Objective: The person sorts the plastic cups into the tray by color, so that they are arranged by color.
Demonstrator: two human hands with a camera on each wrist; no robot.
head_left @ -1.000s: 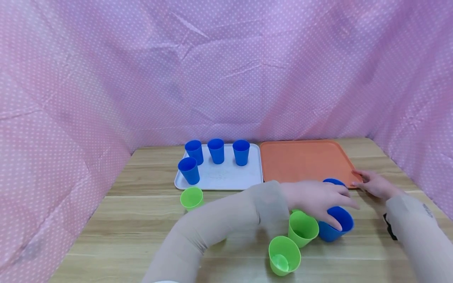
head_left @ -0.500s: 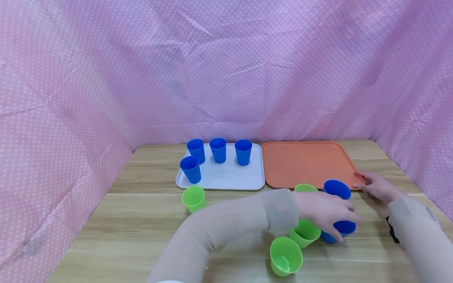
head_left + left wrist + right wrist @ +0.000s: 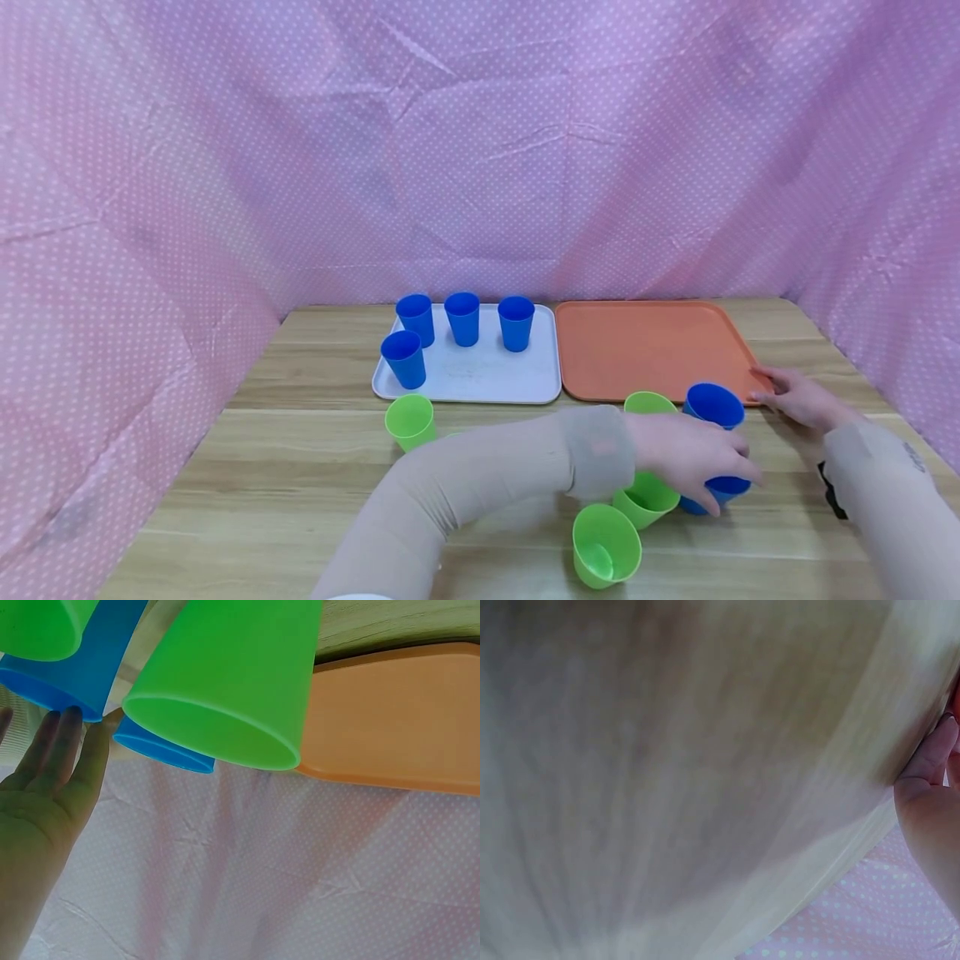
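Note:
My left hand (image 3: 690,457) reaches across to a blue cup (image 3: 726,485) at the near right. Its fingers spread over that cup's rim, thumb on the near side. In the left wrist view, fairly straight fingers (image 3: 75,754) reach the rim of the blue cup (image 3: 97,671). Beyond the hand stands another blue cup (image 3: 714,404), and left of it a green cup (image 3: 649,403). Two more green cups, one partly hidden (image 3: 643,500) and one nearer (image 3: 606,546), stand close by. My right hand (image 3: 806,398) pinches the near right corner of the orange tray (image 3: 645,350).
A white tray (image 3: 487,379) adjoins the orange one on the left. Several blue cups (image 3: 516,325) stand upright on it. In front of it is a green cup (image 3: 411,421), partly behind my left sleeve. A pink dotted cloth (image 3: 480,167) encloses the wooden table (image 3: 247,492).
My left hand has come down over the near blue cup, uncovering the blue and green cups behind. The head view has shifted slightly. My right hand stays at the tray corner.

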